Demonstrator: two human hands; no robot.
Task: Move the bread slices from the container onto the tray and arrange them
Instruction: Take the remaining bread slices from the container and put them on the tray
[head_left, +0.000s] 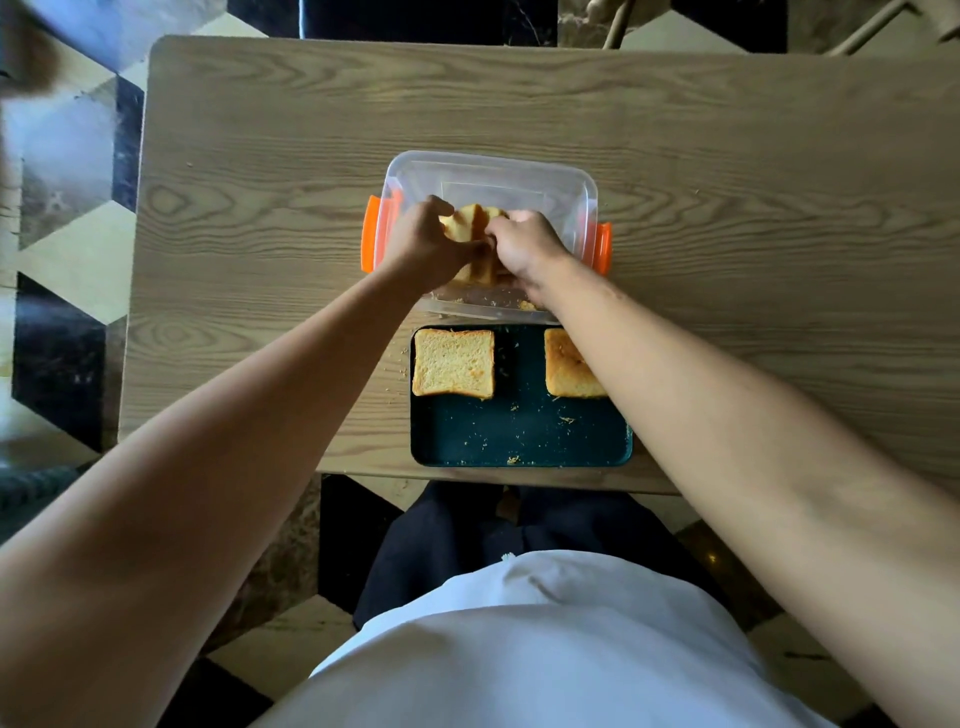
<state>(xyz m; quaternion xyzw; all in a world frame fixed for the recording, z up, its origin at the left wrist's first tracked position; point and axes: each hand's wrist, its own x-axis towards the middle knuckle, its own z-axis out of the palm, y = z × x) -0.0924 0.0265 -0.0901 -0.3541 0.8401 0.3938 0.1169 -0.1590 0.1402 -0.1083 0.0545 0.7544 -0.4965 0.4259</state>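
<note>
Inside the clear container (519, 176), the left hand (423, 244) and right hand (527, 247) pinch the upright bread slices (475, 226) from either side, fingers closed on them. Directly below this grip lies the tray (519, 436), two slices already flat along its far edge and the near half bare.

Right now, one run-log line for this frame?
phase: pick | left hand + right hand: gripping bread slices inside clear plastic container | dark teal rectangular tray: two slices placed, near half bare

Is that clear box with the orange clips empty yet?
No. Bread slices remain inside the box, gripped by both hands.
</note>
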